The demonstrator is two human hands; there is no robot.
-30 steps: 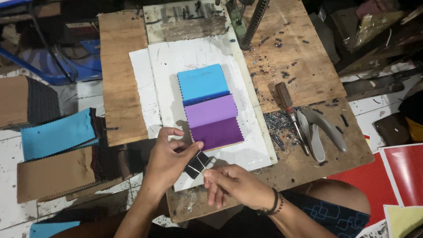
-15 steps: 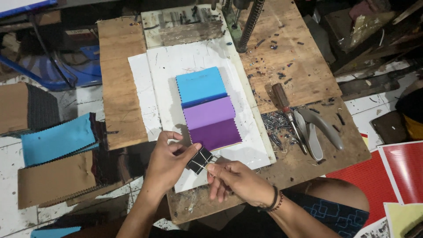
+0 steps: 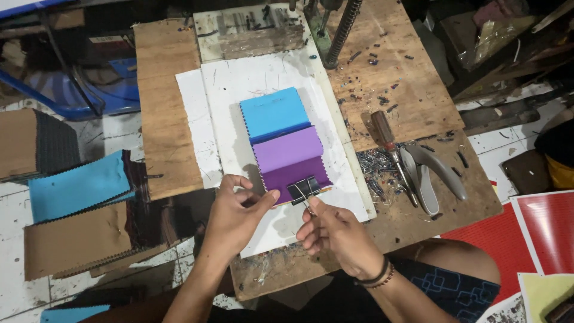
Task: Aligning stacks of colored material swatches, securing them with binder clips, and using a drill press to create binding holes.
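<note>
I count one stack of fabric swatches (image 3: 287, 146) lying on the white sheet (image 3: 263, 78) in the middle of the tabletop (image 3: 418, 101): a blue layer far, a lilac one in the middle, a darker purple one nearest, all with zigzag-cut edges. One black binder clip (image 3: 304, 190) sits clamped on the stack's near edge. My left hand (image 3: 236, 215) pinches the near left corner of the stack, thumb touching the purple edge. My right hand (image 3: 335, 233) is closed on the clip's wire handle, just near of it. To the right lie one screwdriver (image 3: 387, 139) and one grey punch tool (image 3: 431, 173). Left of the tabletop I see more blue swatches (image 3: 78, 185) and brown ones (image 3: 75, 242).
</note>
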